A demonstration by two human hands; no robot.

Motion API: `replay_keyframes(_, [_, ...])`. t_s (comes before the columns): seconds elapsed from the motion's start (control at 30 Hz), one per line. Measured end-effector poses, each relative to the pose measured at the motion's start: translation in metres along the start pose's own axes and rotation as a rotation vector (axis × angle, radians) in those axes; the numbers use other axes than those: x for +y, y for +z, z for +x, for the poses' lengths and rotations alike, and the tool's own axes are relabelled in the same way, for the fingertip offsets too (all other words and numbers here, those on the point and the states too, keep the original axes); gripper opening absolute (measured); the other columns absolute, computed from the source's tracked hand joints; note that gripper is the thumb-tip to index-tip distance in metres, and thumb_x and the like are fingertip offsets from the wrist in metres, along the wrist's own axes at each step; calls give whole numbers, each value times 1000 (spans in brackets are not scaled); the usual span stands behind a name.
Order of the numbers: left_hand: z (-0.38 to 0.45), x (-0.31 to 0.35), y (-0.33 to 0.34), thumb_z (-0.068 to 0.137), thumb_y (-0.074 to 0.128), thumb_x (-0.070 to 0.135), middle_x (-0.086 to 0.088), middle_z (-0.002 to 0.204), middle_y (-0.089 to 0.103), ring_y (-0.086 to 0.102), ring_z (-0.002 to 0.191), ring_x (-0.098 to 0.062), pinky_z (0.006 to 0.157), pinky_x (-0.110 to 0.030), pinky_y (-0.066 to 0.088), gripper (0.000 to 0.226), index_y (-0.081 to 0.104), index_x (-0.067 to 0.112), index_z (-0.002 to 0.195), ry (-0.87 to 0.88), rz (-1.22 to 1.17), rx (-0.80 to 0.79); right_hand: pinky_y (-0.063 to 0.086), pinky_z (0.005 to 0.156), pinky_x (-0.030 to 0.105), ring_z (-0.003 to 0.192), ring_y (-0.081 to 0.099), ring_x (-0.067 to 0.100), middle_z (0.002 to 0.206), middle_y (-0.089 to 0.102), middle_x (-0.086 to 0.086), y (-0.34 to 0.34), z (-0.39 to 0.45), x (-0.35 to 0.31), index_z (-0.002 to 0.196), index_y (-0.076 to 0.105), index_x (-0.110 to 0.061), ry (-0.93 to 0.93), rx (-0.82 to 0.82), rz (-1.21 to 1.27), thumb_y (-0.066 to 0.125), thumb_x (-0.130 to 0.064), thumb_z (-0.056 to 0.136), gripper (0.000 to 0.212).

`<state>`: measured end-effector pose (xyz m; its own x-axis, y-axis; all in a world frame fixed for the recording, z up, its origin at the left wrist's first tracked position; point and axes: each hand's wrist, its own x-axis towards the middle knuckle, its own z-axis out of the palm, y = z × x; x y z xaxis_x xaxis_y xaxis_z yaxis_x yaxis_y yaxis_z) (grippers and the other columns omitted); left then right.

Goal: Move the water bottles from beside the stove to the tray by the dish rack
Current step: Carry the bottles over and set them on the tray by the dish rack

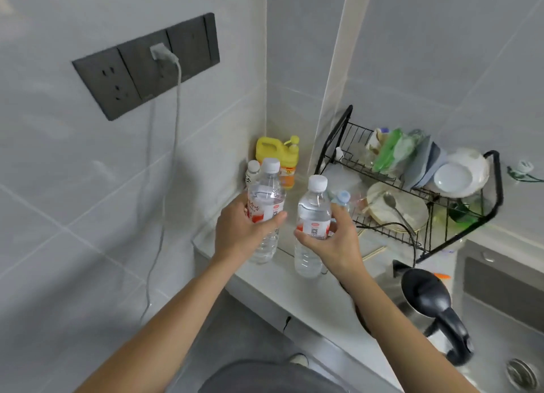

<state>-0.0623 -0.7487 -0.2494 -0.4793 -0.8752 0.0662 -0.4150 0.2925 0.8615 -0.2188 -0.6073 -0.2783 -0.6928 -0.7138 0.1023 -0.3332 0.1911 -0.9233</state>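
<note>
Each hand grips a full water bottle at its label band, above the surface: right hand fingers wrapped round one bottle, left hand round the other. They look weighty, smooth and squeezable; mid-body holds suit. Beyond, the dish rack.

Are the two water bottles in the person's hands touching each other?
Apart. The head view shows pale counter between the left bottle and the right bottle, each gripped by its own hand.
</note>
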Motion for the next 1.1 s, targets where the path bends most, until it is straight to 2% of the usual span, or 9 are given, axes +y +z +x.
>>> replay_keyframes(0.1, [36, 5, 18, 67, 86, 62, 19, 89, 76, 71, 84, 2, 75, -30, 59, 48, 69, 37, 105, 0, 63, -2, 62, 78, 44, 86, 71, 13, 105, 66, -2, 0, 30, 13, 110, 61, -41, -1, 62, -54, 93, -43, 65, 55])
replay_keyframes(0.27, [82, -5, 46, 62, 88, 61, 17, 85, 76, 73, 84, -10, 75, -34, 60, 48, 69, 34, 97, -14, 133, -65, 60, 84, 40, 99, 67, 11, 111, 64, -14, 7, 54, 31, 132, 53, -37, 16, 102, -111, 91, -34, 72, 71])
replay_keyframes(0.37, [104, -20, 63, 59, 86, 66, 16, 85, 73, 72, 85, -13, 73, -35, 58, 54, 67, 34, 98, 4, 171, -145, 59, 79, 37, 94, 67, 8, 115, 66, -9, 15, 56, 44, 139, 44, -36, 76, 120, -193, 89, -36, 76, 78])
replay_keyframes(0.43, [115, -32, 72, 54, 79, 76, 14, 93, 73, 72, 89, -14, 73, -35, 57, 65, 65, 36, 103, 2, 205, -189, 57, 69, 35, 82, 66, 7, 111, 65, -7, 22, 55, 49, 136, 43, -33, 117, 122, -269, 86, -34, 76, 74])
replay_keyframes(0.53, [123, -51, 83, 53, 81, 75, 13, 95, 72, 71, 89, -17, 72, -33, 54, 68, 62, 36, 106, -16, 243, -298, 56, 64, 40, 70, 65, 13, 105, 67, -5, 33, 53, 58, 128, 43, -33, 183, 116, -369, 84, -32, 75, 67])
replay_keyframes(0.73, [132, -77, 97, 60, 90, 62, 4, 104, 75, 72, 98, -28, 75, -35, 55, 78, 57, 32, 124, -21, 349, -499, 55, 66, 40, 73, 62, 21, 97, 64, -7, 47, 50, 72, 129, 42, -30, 261, 75, -523, 83, -41, 78, 66])
replay_keyframes(0.83, [135, -84, 103, 63, 94, 53, 2, 109, 75, 72, 101, -30, 75, -34, 53, 80, 56, 30, 130, -11, 367, -544, 53, 69, 40, 81, 64, 35, 98, 68, -2, 52, 52, 80, 131, 42, -28, 262, 51, -617, 79, -44, 80, 65])
replay_keyframes(0.97, [136, -89, 105, 63, 95, 41, 3, 105, 75, 72, 99, -30, 76, -35, 56, 71, 57, 30, 122, -10, 299, -567, 43, 75, 37, 89, 66, 38, 103, 72, -2, 61, 51, 91, 123, 44, -27, 227, 28, -673, 77, -42, 83, 54])
replay_keyframes(1.1, [138, -91, 104, 61, 95, 38, 5, 94, 73, 69, 90, -28, 73, -37, 57, 61, 56, 28, 106, 3, 262, -593, 44, 80, 39, 91, 65, 36, 107, 71, -1, 59, 52, 93, 122, 47, -23, 236, 16, -664, 77, -41, 85, 51])
